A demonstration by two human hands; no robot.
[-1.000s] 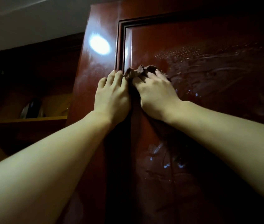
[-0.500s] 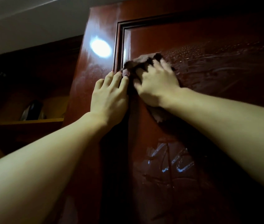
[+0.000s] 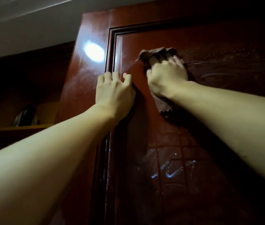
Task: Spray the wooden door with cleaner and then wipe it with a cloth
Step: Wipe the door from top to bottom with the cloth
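Note:
The dark red wooden door (image 3: 209, 46) fills the right of the head view, glossy, with wet droplets and smear marks across its upper panel. My right hand (image 3: 165, 75) presses a brownish cloth (image 3: 159, 53) flat against that panel, high up; a corner of the cloth hangs out below my wrist. My left hand (image 3: 114, 91) rests on the raised moulding at the panel's left edge, fingers spread and holding nothing. No spray bottle is in view.
Left of the door a dark recess holds a wooden shelf (image 3: 24, 127) with a dim rounded object (image 3: 25, 116) on it. A lamp's reflection (image 3: 94, 52) glares on the door's left stile. Pale ceiling (image 3: 23, 21) above.
My right hand has carried the cloth up and to the right across the panel, away from the moulding. My left hand stays on the moulding, with its fingers now curled.

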